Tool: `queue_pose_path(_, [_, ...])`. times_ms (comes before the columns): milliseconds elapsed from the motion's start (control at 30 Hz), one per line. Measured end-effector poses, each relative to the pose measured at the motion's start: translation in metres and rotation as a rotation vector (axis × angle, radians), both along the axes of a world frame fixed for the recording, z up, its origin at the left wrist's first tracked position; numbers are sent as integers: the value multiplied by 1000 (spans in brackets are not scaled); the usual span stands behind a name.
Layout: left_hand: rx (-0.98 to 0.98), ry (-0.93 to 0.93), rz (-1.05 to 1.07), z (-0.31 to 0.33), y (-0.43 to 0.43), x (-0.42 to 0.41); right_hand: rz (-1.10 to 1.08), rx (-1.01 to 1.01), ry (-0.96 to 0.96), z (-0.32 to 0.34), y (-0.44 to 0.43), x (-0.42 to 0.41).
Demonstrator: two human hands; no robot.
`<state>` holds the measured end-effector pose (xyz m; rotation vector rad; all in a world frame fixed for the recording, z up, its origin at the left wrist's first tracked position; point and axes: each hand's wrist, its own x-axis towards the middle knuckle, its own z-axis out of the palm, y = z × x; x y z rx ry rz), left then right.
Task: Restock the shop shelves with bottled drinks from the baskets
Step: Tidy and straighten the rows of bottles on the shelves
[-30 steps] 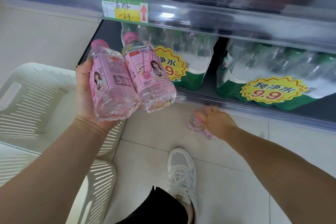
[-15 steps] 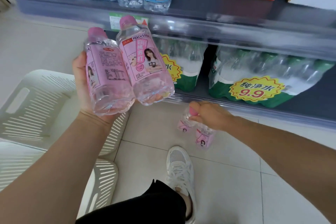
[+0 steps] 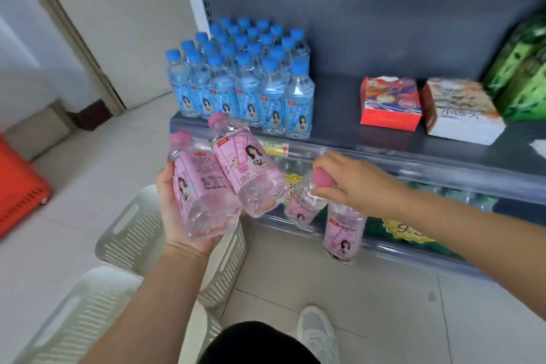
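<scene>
1. Fingers [image 3: 331, 165] of the right hand [image 3: 357, 183] curl over the pink caps of a tilted bottle [image 3: 302, 210] and an upright bottle [image 3: 344, 235]. Both peach sodas hang by their necks, a hold that probably lets one hand carry a pair.
2. At its nine o'clock, the left hand [image 3: 180, 210] holds the cradled bottles [image 3: 206, 192], two more pink ones lying across the palm with fingers wrapped beneath, so this hand is full too.
3. At twelve o'clock is the shelf [image 3: 339, 130]. Blue-capped bottles [image 3: 245, 89] crowd its left end, and the bare stretch at their three o'clock looks the likely destination.
4. White baskets [image 3: 130, 233] sit on the floor at the left hand's seven o'clock.
</scene>
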<state>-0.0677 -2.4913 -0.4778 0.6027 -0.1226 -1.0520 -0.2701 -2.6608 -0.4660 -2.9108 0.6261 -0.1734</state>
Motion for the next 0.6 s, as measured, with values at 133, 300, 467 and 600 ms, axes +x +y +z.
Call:
queue_pose_path(133, [-73,-77,65,51,25,0,40,30,-157,70,17,25])
queue_pose_path(300, [-145,-71,128,97,45,16,110,20,-282,140,35,64])
queue_pose_path(467, [-164,-79,167,125,60,60,153,45,-393,185,49,110])
queue_pose_path(600, [-224,-102,229,151,66,116,189,80,-419,214,55,172])
